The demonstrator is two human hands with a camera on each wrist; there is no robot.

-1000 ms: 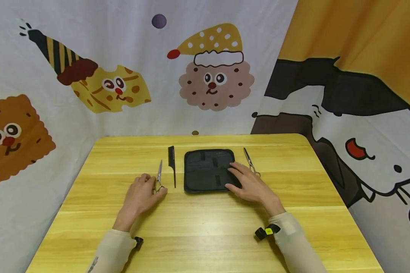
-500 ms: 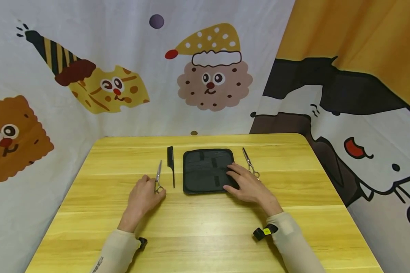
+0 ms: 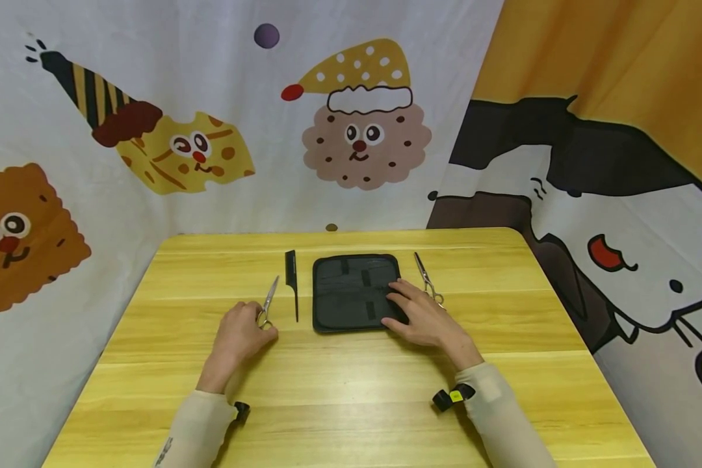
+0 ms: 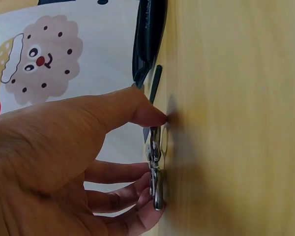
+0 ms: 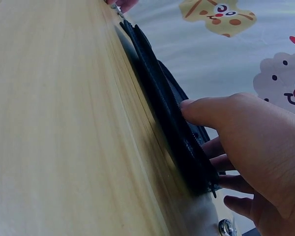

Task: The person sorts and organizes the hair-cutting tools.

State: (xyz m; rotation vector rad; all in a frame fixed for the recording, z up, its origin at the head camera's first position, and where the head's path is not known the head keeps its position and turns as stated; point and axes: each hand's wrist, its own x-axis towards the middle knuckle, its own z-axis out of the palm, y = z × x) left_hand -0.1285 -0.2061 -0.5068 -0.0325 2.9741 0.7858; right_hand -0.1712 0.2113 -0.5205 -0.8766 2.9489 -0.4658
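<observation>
My left hand (image 3: 238,333) grips the handle rings of silver scissors (image 3: 270,294), whose blades point away from me. In the left wrist view the thumb lies at one end of the scissors handles (image 4: 155,147), with the fingertips at the other end. Beside them lies a black tail comb (image 3: 292,276). A flat black zip case (image 3: 345,299) with small loops on its upper face sits at the centre. My right hand (image 3: 424,317) rests its spread fingers on the case's right edge; the right wrist view shows the thumb over the zipper edge of the case (image 5: 157,98).
A second pair of scissors (image 3: 426,276) lies right of the case, its rings partly behind my right hand. The wooden table (image 3: 351,396) ends at a back edge against a white cartoon-printed curtain (image 3: 210,39). A yellow curtain (image 3: 637,58) hangs at right.
My left hand has shifted slightly left, bringing the scissors handles along, so the blades now slant more to the right. The right hand stays on the case.
</observation>
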